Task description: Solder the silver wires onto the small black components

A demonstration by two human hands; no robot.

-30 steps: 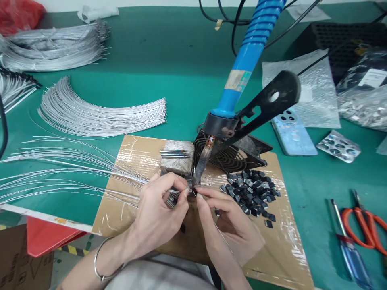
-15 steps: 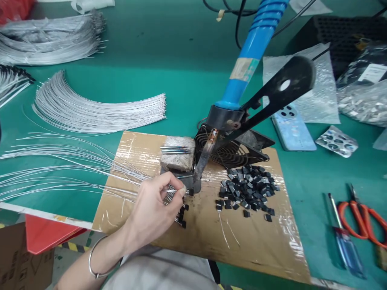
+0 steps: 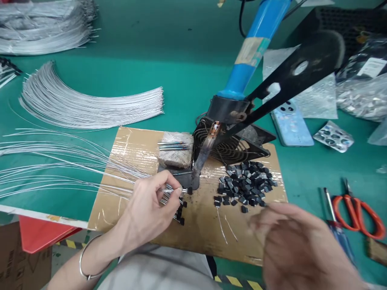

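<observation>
My left hand (image 3: 152, 205) pinches a thin wire between thumb and forefinger. On the wire's end, just past the fingertips, sits a small black connector (image 3: 189, 190), close to the tip of a soldering iron (image 3: 204, 155) that points down. Under that hand lie more wires with black ends (image 3: 180, 220), partly hidden by it. Blurred by motion, my right hand (image 3: 298, 245) is over the cardboard's right side, beside a pile of small black connectors (image 3: 244, 183). Whether its fingers hold anything cannot be made out. Two short pieces of solder wire (image 3: 221, 225) lie below the pile.
A blue-handled iron (image 3: 242, 76) in a black bracket (image 3: 290, 80) rises above the cardboard (image 3: 208, 241), by a fan (image 3: 236, 147) and a grey block (image 3: 175, 157). White wire bundles (image 3: 90, 106) lie left. A phone (image 3: 293, 129), red-handled pliers (image 3: 359, 213) and a screwdriver (image 3: 340, 237) lie right.
My right hand has come into view at the lower right. The left hand keeps its pinch on the wire near the iron tip. The whole view has shifted slightly.
</observation>
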